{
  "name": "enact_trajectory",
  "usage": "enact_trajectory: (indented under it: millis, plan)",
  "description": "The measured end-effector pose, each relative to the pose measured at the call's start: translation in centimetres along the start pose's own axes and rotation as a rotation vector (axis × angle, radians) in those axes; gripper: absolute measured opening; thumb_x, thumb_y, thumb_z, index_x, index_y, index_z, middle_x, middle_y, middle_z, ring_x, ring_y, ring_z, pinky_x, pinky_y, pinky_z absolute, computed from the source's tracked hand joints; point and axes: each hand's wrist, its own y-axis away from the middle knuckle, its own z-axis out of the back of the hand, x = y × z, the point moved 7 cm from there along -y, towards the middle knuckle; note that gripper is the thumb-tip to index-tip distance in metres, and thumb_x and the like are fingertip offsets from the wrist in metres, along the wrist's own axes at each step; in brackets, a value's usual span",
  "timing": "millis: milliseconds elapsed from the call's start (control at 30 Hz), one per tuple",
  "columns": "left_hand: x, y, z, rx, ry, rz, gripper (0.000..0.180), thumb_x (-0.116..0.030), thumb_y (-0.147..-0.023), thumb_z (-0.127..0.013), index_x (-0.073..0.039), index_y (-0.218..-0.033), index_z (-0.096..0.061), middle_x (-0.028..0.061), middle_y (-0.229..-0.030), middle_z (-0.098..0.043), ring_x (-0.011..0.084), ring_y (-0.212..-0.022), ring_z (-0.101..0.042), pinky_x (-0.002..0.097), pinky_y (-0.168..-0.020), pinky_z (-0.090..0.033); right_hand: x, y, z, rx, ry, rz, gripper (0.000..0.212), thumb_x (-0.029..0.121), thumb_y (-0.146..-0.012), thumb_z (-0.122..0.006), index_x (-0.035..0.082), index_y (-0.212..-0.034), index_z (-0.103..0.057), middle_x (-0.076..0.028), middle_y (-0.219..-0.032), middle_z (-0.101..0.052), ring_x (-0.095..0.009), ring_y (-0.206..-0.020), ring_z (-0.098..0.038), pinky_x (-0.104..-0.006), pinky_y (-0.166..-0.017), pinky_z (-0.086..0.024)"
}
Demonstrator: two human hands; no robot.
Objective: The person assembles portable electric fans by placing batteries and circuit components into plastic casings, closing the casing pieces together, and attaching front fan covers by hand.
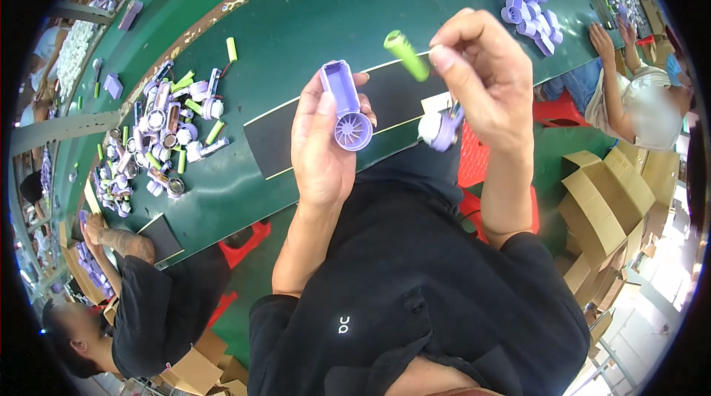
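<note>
My left hand (320,148) holds a lavender plastic housing (342,88). Its hollow side faces up, and a round grille with radial fins forms the end nearest me. My right hand (489,77) is raised to the right of it, thumb and forefinger pinched at what looks like a thin wire. From there a green cylindrical battery (406,55) hangs tilted and slightly blurred, apart from the housing. Below the same hand hangs a white and lavender round motor part (440,129). The fingers partly hide how it is held.
A black mat (281,137) lies on the green table (215,203). To the left is a heap of wired motor parts and batteries (159,129); far right, lavender housings (522,3) are piled. Co-workers sit on both sides. Cardboard boxes (607,196) and red stools (559,111) stand at right.
</note>
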Motion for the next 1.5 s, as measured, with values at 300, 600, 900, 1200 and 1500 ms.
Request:
enact_trajectory:
  millis: [300, 600, 900, 1200, 1500]
  plan:
    - [-2.3, 0.3, 0.1, -0.067, -0.884, -0.175, 0.054, -0.003, -0.085, -0.083, 0.003, -0.135, -0.062, 0.0083, -0.099, -0.075, 0.0089, -0.083, -0.065, 0.0235, -0.075, -0.053, -0.5, 2.3, -1.4, 0.078, 0.031, -0.015, 0.006, -0.003, -0.088, -0.069, -0.002, -0.091, -0.064, -0.006, -0.083, -0.061, -0.012, -0.067, -0.059, -0.0262, -0.058, -0.046]
    - [-4.6, -1.5, 3.6, -0.229, -1.537, -0.088, 0.036, -0.011, -0.079, -0.084, -0.003, -0.107, -0.065, 0.0132, -0.096, -0.071, 0.0282, -0.082, -0.070, 0.0374, -0.076, -0.056, -11.7, 3.1, -2.2, 0.164, 0.522, -0.175, 0.004, 0.006, -0.089, -0.067, 0.002, -0.089, -0.065, -0.008, -0.078, -0.059, -0.023, -0.071, -0.061, -0.0359, -0.064, -0.049]
    - [0.1, -3.7, 0.3, 0.183, -1.884, -0.170, 0.053, 0.000, -0.077, -0.075, -0.003, -0.125, -0.052, 0.0181, -0.098, -0.069, 0.0398, -0.090, -0.068, 0.0511, -0.077, -0.056, -11.8, 3.1, -2.2, 0.279, 0.820, -0.148, 0.004, 0.008, -0.086, -0.061, 0.004, -0.085, -0.062, -0.015, -0.081, -0.062, -0.039, -0.080, -0.066, -0.0484, -0.069, -0.053]
    - [1.7, -2.8, 4.8, -0.067, -0.831, -0.170, 0.026, 0.000, -0.092, -0.044, -0.002, -0.116, -0.055, 0.0109, -0.088, -0.061, 0.0218, -0.067, -0.059, 0.0344, -0.065, -0.050, -11.2, 3.3, 0.1, 0.171, 0.624, -0.194, 0.005, 0.009, -0.082, -0.066, 0.005, -0.084, -0.065, -0.011, -0.079, -0.062, -0.033, -0.080, -0.066, -0.0461, -0.067, -0.052]
    - [3.1, -1.4, 3.5, -0.086, -0.162, 0.171, 0.060, -0.003, -0.090, -0.045, -0.003, -0.149, -0.039, 0.0112, -0.115, -0.057, 0.0214, -0.091, -0.061, 0.0357, -0.075, -0.053, -6.0, 3.2, 1.3, 0.173, 0.729, -0.108, 0.005, 0.007, -0.084, -0.069, 0.004, -0.083, -0.065, -0.009, -0.077, -0.064, -0.027, -0.071, -0.067, -0.0371, -0.065, -0.053]
